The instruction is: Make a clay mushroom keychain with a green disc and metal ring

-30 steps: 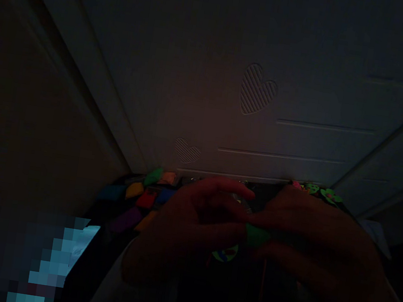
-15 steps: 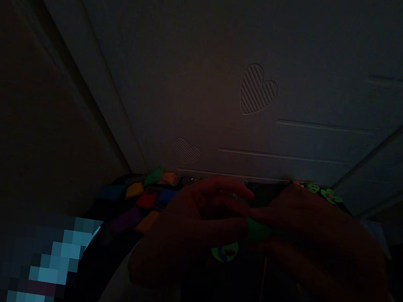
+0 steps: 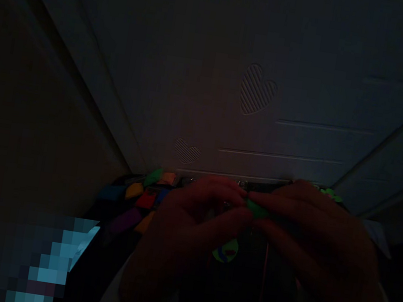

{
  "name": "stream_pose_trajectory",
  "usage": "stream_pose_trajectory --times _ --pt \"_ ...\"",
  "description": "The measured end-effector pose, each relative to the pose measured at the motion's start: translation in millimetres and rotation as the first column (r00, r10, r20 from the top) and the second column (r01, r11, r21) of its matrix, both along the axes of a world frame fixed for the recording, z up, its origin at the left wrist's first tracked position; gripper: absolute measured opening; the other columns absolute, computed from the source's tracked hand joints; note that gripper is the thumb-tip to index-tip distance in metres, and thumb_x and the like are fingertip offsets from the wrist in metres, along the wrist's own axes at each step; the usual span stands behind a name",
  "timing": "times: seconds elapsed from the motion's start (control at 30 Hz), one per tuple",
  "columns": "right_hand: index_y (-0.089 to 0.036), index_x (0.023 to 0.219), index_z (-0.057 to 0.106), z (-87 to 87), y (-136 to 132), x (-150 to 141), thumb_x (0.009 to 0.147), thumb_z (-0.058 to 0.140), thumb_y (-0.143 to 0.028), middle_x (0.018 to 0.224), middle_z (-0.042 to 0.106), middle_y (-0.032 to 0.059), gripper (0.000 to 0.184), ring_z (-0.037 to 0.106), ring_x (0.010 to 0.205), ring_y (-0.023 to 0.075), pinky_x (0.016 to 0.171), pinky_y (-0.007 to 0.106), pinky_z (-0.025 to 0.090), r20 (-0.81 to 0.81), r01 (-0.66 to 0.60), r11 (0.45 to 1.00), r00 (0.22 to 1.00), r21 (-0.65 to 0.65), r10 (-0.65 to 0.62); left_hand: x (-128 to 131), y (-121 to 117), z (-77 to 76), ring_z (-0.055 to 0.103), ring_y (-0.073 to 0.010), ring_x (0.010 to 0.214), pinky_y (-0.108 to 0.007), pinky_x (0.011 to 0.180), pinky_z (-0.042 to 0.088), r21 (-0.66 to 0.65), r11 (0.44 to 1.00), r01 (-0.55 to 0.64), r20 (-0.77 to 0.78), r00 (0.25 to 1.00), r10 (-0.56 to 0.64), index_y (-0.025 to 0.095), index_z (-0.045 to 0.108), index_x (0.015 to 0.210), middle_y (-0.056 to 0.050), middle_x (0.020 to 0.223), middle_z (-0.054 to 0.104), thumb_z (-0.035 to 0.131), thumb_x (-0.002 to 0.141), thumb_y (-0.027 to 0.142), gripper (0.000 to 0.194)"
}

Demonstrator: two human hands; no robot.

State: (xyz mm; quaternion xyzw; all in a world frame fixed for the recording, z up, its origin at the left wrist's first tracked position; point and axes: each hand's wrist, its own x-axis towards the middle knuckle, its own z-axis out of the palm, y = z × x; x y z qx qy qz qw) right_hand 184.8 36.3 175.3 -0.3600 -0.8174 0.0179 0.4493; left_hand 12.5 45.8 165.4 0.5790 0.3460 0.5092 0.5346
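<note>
In the dim light, both my hands meet over a dark surface, around a small green lump (image 3: 257, 210) that looks like modelling clay. My left hand (image 3: 189, 230) comes from the left with curled fingers, its thumb and fingertips pressed to the lump's left end. From the right, my right hand (image 3: 320, 244) pinches the same lump between thumb and straightened fingers. Much of the lump is hidden by the fingers. Just below my hands lies a flat light-green disc (image 3: 234, 249) bearing blue and dark red pieces.
Several coloured blocks lie at the left, among them a red block (image 3: 146, 199), a yellow block (image 3: 134, 191) and a purple block (image 3: 126, 219). Green flower-like shapes (image 3: 332, 195) sit at the far right. A pale panel with embossed hearts (image 3: 258, 90) rises behind.
Both hands have shifted slightly, and the green lump has moved up a little and shows less between the fingers. My right hand's fingers are straighter and covers more of the flower-like shapes.
</note>
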Motion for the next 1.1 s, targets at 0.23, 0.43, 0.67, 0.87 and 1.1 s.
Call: stream_pose_trajectory --times 0.23,0.43,0.67,0.87,1.1 --pt "-0.019 0.105 0.06 -2.3 2.1 -1.5 0.081 0.057 -0.019 0.087 0.063 0.002 0.025 0.055 0.08 0.0119 0.069 0.025 0.045 0.072 0.052 0.996 0.996 0.071 -0.057 2.7 -2.3 5.0 0.06 -0.0143 0.082 -0.022 0.074 0.045 0.008 0.995 -0.102 -0.158 0.982 0.102 0.021 0.068 0.079 0.0 0.089 0.065 0.068 0.071 0.027 0.01" --pt "-0.018 0.105 0.06 -3.2 1.8 -3.2 0.081 0.057 -0.02 0.086 0.063 0.0024 0.025 0.055 0.079 0.013 0.069 0.027 0.045 0.069 0.048 0.995 0.996 0.085 -0.054 3.1 0.4 3.9 0.059 -0.0139 0.077 -0.021 0.068 0.046 -0.024 0.995 -0.096 -0.097 0.991 0.093 0.018 0.067 0.076 -0.002 0.085 0.064 0.068 0.07 0.021 0.006" --pt "-0.02 0.108 0.059 -5.8 2.1 -5.0 0.081 0.057 -0.019 0.085 0.062 0.0016 0.027 0.054 0.077 0.0127 0.066 0.027 0.044 0.098 0.089 0.988 0.99 0.125 -0.101 3.5 -0.3 2.3 0.057 -0.0141 0.077 -0.021 0.068 0.045 -0.02 0.994 -0.112 -0.124 0.986 0.108 0.018 0.065 0.079 -0.001 0.081 0.062 0.065 0.073 0.03 0.012" --pt "-0.022 0.109 0.057 -3.3 3.4 -2.5 0.078 0.062 -0.022 0.089 0.062 -0.0018 0.031 0.055 0.08 0.0081 0.068 0.018 0.045 -0.094 0.007 0.999 0.996 -0.053 -0.012 3.3 1.4 2.9 0.055 -0.0126 0.076 -0.021 0.067 0.044 -0.082 0.995 -0.065 -0.013 0.998 0.064 0.019 0.064 0.078 0.0 0.084 0.059 0.066 0.073 0.029 0.011" --pt "-0.026 0.099 0.061 -0.5 0.9 0.3 0.075 0.065 -0.023 0.087 0.064 -0.0054 0.024 0.057 0.077 0.0065 0.065 0.015 0.045 -0.189 -0.048 0.988 0.982 -0.148 0.019 4.8 0.3 2.3 0.055 -0.0123 0.082 -0.019 0.07 0.046 -0.09 0.996 0.023 0.063 0.998 -0.017 0.02 0.066 0.081 0.0 0.087 0.059 0.062 0.076 0.025 0.007"
